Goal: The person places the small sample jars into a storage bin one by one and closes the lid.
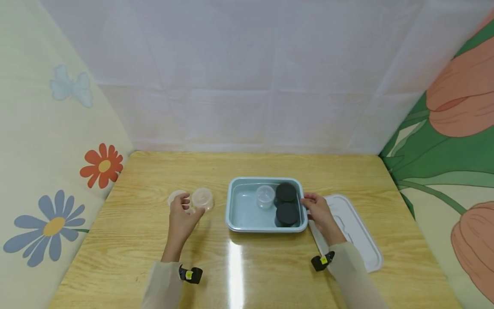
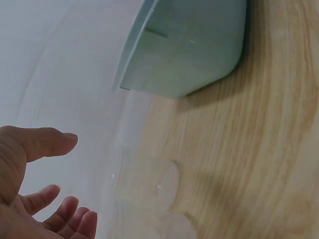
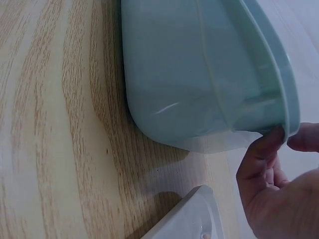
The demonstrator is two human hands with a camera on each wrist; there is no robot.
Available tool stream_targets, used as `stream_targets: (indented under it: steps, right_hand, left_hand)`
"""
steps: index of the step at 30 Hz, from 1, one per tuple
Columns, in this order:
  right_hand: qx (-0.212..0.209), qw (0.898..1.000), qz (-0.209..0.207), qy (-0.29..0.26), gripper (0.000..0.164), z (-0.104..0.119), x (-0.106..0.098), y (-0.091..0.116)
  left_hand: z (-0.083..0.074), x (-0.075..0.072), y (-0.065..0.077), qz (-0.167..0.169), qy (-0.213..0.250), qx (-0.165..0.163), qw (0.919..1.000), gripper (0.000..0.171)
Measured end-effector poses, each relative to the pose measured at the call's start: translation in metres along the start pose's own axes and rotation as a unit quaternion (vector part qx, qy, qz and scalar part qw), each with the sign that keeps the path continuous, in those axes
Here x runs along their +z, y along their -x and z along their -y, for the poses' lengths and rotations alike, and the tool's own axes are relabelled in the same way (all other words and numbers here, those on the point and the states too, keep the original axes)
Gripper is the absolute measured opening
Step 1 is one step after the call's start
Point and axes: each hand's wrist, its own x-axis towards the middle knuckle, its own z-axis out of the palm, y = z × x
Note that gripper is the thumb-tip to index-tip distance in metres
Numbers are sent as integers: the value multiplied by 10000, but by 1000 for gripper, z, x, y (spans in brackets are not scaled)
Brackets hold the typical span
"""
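A light blue plastic box (image 1: 247,214) stands on the table, with two black-topped round containers (image 1: 287,213) at its right end and a small clear cup (image 1: 265,196) beside them. My right hand (image 1: 320,212) pinches the box's right rim, thumb on one side and fingers on the other in the right wrist view. To the left, my left hand (image 1: 184,219) hovers by two clear round cups (image 1: 202,199), thumb spread from the bent fingers. Nothing lies between its thumb and fingers in the left wrist view.
A white lid (image 1: 359,234) lies on the wooden table (image 1: 270,270) right of the box, partly under my right forearm. White cloth (image 1: 247,77) hangs behind the table, and flower-printed cloths stand at both sides.
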Motion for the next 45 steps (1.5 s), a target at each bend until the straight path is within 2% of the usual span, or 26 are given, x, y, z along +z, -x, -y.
stream_targets:
  steps: [8,18,26,33,38,45]
  right_hand:
    - [-10,10000,1,25,36,1,0,-1]
    - [10,10000,-25,53,37,0,-1,-1]
    - [-92,9999,24,-120,36,-3,-2,-2]
    - [-73,9999,-2,-79,36,-1,0,-1]
    - [-33,10000,-25,-26,37,-1,1,-1]
    - [-51,10000,-36,-20,36,-3,0,-3]
  left_hand:
    - [12,-4,9,-594,-92,54,9982,62]
    - [25,-6,15,-870,-391,-64,9954,65]
    - [32,1,20,-903,-114,-402,9950,77]
    - [40,11,18,-1424,44,-333,9892,78]
    - [46,14,16,-1522,79,-378,9876,75]
    - [54,18,14,-1664,249,-260,9854,70]
